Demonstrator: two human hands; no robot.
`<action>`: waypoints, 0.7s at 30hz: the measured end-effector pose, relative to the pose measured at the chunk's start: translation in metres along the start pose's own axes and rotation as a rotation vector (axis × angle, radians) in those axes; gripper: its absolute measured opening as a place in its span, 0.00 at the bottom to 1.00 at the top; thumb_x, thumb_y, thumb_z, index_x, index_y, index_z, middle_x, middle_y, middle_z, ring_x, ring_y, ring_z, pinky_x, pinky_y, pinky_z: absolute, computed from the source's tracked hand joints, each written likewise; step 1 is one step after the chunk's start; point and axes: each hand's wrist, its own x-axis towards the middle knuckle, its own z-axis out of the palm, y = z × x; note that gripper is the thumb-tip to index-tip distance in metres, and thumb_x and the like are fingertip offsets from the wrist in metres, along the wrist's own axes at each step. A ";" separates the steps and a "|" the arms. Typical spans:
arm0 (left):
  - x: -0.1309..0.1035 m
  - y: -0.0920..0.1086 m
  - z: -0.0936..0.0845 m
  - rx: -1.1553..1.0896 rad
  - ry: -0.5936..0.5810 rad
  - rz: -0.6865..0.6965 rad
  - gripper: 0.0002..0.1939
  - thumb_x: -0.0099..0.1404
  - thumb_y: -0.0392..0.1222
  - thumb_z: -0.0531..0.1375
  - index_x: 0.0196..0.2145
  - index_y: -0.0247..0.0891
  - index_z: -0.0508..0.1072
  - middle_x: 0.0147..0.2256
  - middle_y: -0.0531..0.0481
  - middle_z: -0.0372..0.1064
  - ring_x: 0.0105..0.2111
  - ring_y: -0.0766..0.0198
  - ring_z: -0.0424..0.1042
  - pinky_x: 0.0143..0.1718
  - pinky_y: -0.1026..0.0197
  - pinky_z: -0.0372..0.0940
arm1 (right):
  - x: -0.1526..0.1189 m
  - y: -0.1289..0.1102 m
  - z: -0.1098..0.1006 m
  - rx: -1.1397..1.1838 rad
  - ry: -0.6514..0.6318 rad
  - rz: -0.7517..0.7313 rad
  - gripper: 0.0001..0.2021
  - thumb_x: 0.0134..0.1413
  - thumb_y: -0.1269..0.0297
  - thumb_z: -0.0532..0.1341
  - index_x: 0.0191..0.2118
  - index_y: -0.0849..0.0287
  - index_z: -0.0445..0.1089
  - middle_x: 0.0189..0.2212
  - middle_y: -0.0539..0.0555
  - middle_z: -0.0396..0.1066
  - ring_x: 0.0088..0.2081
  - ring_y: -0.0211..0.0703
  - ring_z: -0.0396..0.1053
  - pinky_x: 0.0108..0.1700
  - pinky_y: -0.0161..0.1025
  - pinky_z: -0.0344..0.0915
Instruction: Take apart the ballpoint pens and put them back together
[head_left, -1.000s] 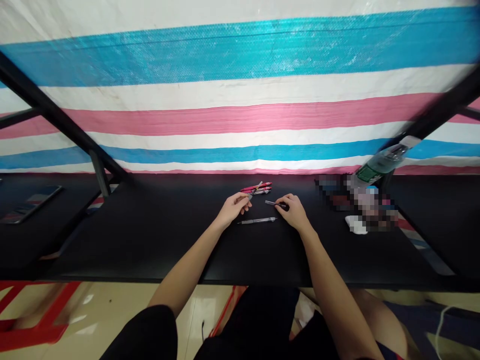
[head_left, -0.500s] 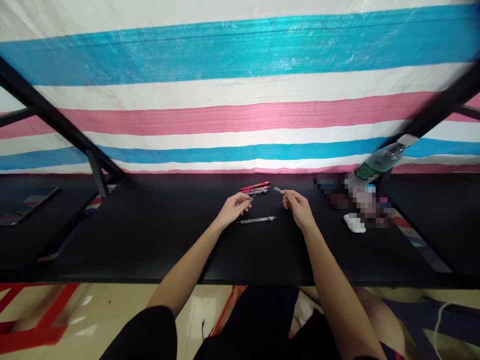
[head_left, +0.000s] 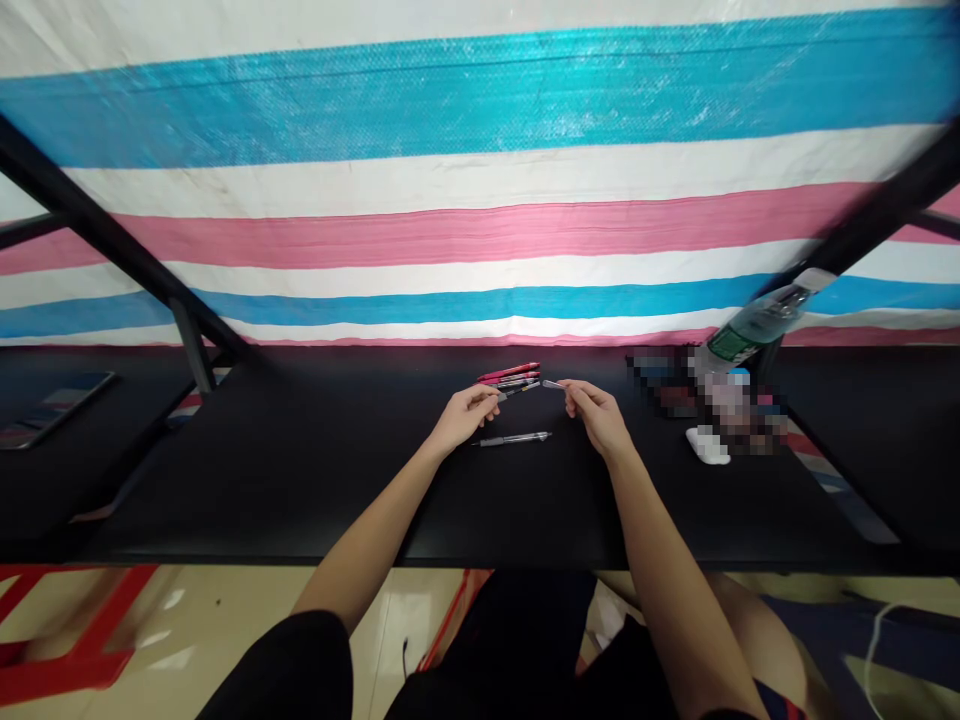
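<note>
My left hand (head_left: 468, 414) pinches a grey pen part (head_left: 518, 391), from which a thin dark refill with a yellowish bit sticks out to the right. Closed around a small clear tube like a pen barrel (head_left: 553, 385) is my right hand (head_left: 597, 414). The tube's free end points left at the refill's tip, with a small gap between them. A whole clear and grey pen (head_left: 513, 439) lies just below my hands on the black table (head_left: 315, 460). Behind my left hand lie several pens, with a red pen (head_left: 511, 372) at the back.
To the right stand a tilted clear bottle with a green label (head_left: 757, 330) and a white case-like object (head_left: 707, 446), beside a blurred-out patch. A tablet-like device (head_left: 56, 408) lies at the far left. Dark frame bars (head_left: 120, 235) slope at both sides before a striped sheet (head_left: 480, 235).
The refill now shows stretching right from the part in my left hand. The clear tube in my right hand has tipped flatter and come closer to it.
</note>
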 end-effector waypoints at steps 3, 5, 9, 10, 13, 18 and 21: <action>-0.001 0.000 0.000 0.021 0.001 -0.008 0.17 0.59 0.52 0.62 0.38 0.35 0.75 0.26 0.50 0.69 0.24 0.68 0.65 0.24 0.65 0.60 | 0.000 0.001 -0.001 0.014 -0.019 0.006 0.17 0.53 0.50 0.62 0.40 0.58 0.77 0.22 0.48 0.61 0.25 0.37 0.58 0.28 0.37 0.59; -0.001 0.001 0.000 0.044 0.003 -0.006 0.17 0.59 0.52 0.62 0.38 0.35 0.75 0.25 0.51 0.67 0.24 0.67 0.64 0.25 0.65 0.59 | -0.001 0.002 -0.001 0.010 -0.041 0.001 0.16 0.53 0.51 0.63 0.40 0.58 0.77 0.21 0.48 0.61 0.25 0.37 0.58 0.29 0.38 0.59; -0.001 0.001 -0.001 0.118 0.043 0.022 0.17 0.60 0.53 0.61 0.37 0.36 0.77 0.21 0.54 0.62 0.22 0.68 0.61 0.25 0.64 0.58 | -0.001 0.002 0.001 0.007 -0.042 -0.004 0.17 0.50 0.51 0.65 0.42 0.56 0.74 0.23 0.47 0.61 0.24 0.37 0.59 0.29 0.38 0.60; -0.001 0.000 -0.002 0.139 0.048 0.028 0.18 0.61 0.54 0.60 0.37 0.35 0.78 0.19 0.55 0.60 0.21 0.68 0.60 0.26 0.63 0.58 | -0.001 0.002 0.001 0.025 -0.036 -0.001 0.16 0.49 0.51 0.66 0.41 0.55 0.74 0.23 0.46 0.62 0.24 0.37 0.59 0.29 0.38 0.60; 0.001 -0.005 -0.001 0.135 0.030 0.038 0.21 0.64 0.56 0.57 0.34 0.34 0.78 0.17 0.56 0.57 0.20 0.68 0.59 0.28 0.63 0.58 | -0.001 0.000 0.003 0.092 -0.048 0.009 0.14 0.46 0.53 0.69 0.35 0.55 0.71 0.21 0.45 0.61 0.22 0.35 0.59 0.27 0.37 0.59; 0.001 -0.007 0.001 0.005 0.008 0.025 0.23 0.67 0.56 0.54 0.42 0.32 0.76 0.17 0.57 0.55 0.19 0.69 0.57 0.25 0.64 0.57 | -0.004 -0.003 0.005 0.156 -0.124 0.048 0.13 0.48 0.53 0.69 0.34 0.56 0.74 0.19 0.46 0.65 0.22 0.36 0.62 0.30 0.38 0.63; 0.001 -0.005 0.001 -0.023 0.031 0.031 0.20 0.67 0.54 0.56 0.45 0.34 0.72 0.19 0.57 0.59 0.20 0.69 0.60 0.26 0.65 0.58 | -0.007 -0.007 0.005 0.200 -0.180 0.091 0.15 0.51 0.52 0.67 0.40 0.56 0.77 0.27 0.52 0.74 0.28 0.39 0.70 0.34 0.40 0.68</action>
